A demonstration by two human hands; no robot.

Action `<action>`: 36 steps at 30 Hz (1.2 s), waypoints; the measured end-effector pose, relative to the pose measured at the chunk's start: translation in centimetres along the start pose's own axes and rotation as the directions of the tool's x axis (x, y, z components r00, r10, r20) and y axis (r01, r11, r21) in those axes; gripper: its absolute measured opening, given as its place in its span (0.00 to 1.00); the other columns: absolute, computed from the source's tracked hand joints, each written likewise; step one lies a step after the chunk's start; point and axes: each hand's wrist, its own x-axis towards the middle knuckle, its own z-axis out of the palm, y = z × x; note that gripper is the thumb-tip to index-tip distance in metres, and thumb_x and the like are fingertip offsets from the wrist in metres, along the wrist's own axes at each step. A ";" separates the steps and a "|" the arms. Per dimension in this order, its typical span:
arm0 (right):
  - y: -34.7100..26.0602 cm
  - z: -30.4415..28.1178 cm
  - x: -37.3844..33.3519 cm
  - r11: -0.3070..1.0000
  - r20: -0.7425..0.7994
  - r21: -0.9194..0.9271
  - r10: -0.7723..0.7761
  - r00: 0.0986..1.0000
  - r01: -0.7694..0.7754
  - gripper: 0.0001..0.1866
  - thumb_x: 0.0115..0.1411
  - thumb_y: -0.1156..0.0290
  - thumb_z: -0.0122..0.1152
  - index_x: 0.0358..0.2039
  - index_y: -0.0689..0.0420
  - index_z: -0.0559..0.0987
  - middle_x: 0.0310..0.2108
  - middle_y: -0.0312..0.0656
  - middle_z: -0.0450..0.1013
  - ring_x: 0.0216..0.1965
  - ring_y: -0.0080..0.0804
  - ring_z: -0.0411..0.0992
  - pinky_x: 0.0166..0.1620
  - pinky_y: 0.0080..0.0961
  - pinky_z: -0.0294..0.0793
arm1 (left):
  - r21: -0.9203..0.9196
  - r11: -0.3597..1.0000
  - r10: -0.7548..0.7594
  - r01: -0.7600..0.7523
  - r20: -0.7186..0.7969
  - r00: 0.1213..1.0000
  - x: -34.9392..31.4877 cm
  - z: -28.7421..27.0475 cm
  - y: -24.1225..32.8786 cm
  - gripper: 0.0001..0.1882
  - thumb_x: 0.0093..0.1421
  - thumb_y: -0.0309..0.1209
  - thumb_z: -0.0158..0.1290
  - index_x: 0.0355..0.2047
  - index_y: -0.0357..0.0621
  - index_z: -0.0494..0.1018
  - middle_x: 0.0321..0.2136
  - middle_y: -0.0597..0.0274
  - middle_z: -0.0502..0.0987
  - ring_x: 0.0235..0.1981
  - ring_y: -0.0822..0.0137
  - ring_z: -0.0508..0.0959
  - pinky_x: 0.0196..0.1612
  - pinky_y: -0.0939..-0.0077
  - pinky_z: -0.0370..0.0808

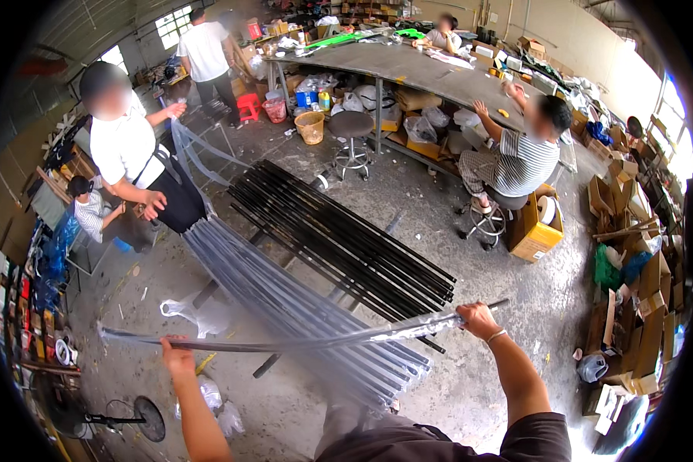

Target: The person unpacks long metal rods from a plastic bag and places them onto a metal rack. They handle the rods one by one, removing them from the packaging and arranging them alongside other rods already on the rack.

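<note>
Across my front runs a long dark tube (285,343), partly covered by a clear plastic sleeve (408,326). My left hand (178,357) grips it toward its left end. Closed round the tube near its bare right end is my right hand (479,319). Beneath the tube lies a wide bundle of tubes in clear plastic sleeves (285,289), its near end close to my legs. Beyond that, a row of bare black tubes (346,239) rests on low supports. At the left, a standing co-worker (123,146) holds loose clear plastic (196,158) with one hand raised.
A seated person (520,158) is by the long grey table (423,65). A round stool (351,125) and a yellow bin (309,127) stand near it. Cardboard boxes (651,308) line the right side. A floor fan (148,418) and plastic bags (212,396) are at lower left.
</note>
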 end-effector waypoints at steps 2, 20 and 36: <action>0.4 -0.2 -2.2 0.999 0.017 -0.032 0.014 1.000 -0.013 0.10 0.40 0.71 0.63 0.23 0.53 0.70 0.21 0.40 0.70 0.26 0.42 0.71 0.29 0.37 0.70 | -0.062 0.998 -0.023 0.022 -0.017 1.000 0.0 0.8 -1.7 0.16 0.64 0.46 0.38 0.26 0.49 0.62 0.20 0.69 0.62 0.22 0.72 0.62 0.28 0.76 0.65; -1.1 -5.5 -19.5 0.831 0.106 -0.060 0.556 0.824 -0.553 0.09 0.43 0.69 0.66 0.26 0.53 0.77 0.21 0.41 0.74 0.26 0.41 0.73 0.31 0.35 0.70 | 0.114 0.953 -0.294 0.280 0.136 0.946 8.6 20.5 -13.7 0.15 0.63 0.43 0.42 0.29 0.45 0.63 0.24 0.66 0.64 0.24 0.68 0.64 0.29 0.70 0.67; -6.4 -3.6 -15.1 0.795 0.070 -0.010 0.606 0.793 -0.606 0.10 0.40 0.67 0.68 0.23 0.55 0.77 0.16 0.44 0.71 0.22 0.45 0.72 0.27 0.37 0.69 | 0.278 0.925 -0.332 0.258 0.265 0.905 10.6 24.7 -14.9 0.31 0.61 0.45 0.46 0.57 0.42 0.50 0.55 0.46 0.60 0.53 0.51 0.65 0.53 0.55 0.65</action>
